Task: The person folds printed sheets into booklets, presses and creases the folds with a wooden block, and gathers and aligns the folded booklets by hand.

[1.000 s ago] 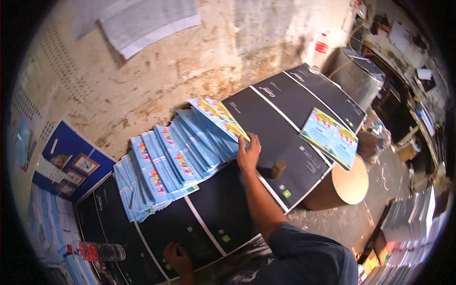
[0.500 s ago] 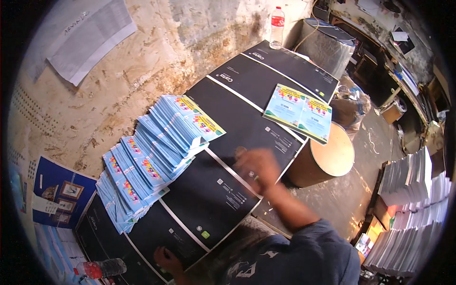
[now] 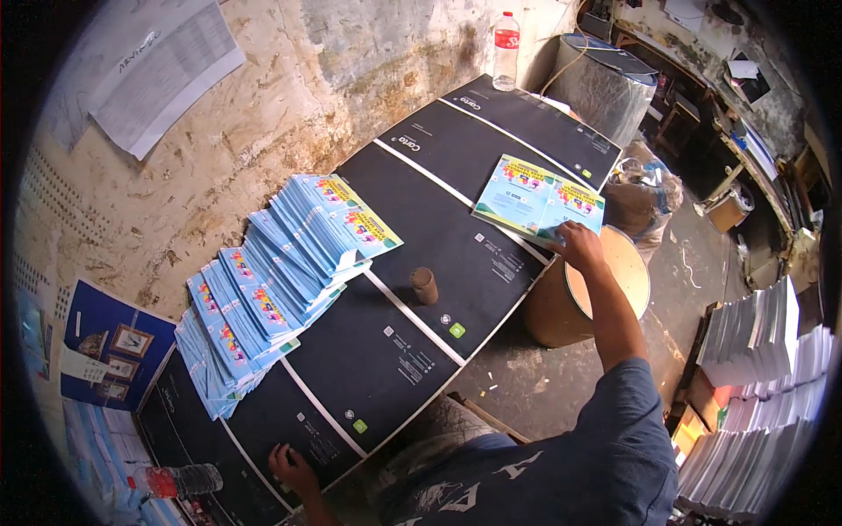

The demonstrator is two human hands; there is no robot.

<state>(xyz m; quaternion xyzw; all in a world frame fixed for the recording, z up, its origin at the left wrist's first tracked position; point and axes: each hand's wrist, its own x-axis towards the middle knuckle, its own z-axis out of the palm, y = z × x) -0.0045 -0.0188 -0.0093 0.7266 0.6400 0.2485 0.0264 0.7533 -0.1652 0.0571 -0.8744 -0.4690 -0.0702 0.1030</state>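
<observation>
At the right end of the black table (image 3: pixel 386 333) lies a small, neat stack of light-blue printed booklets (image 3: pixel 519 195) with colourful pictures. My right hand (image 3: pixel 581 245) reaches across to its near edge, fingers closed on the corner. My left hand (image 3: pixel 295 470) rests by the table's near edge with loosely bent fingers apart and nothing in it. A short brown cylinder (image 3: pixel 424 286) stands by itself mid-table. Toward the wall, a long fanned-out pile of similar blue booklets (image 3: pixel 272 289) leans in overlapping layers.
One clear plastic bottle (image 3: pixel 506 53) stands at the table's far end; another bottle (image 3: pixel 180 480) lies at the lower left. A brown drum (image 3: pixel 561 307) sits beside the table's right edge. Tall paper stacks (image 3: pixel 750 438) rise at the right. Behind the pile is a stained wall (image 3: pixel 289 114).
My right hand has moved from beside the brown cylinder, up and right to the small booklet stack. The cylinder now stands uncovered. My left hand has shifted slightly left.
</observation>
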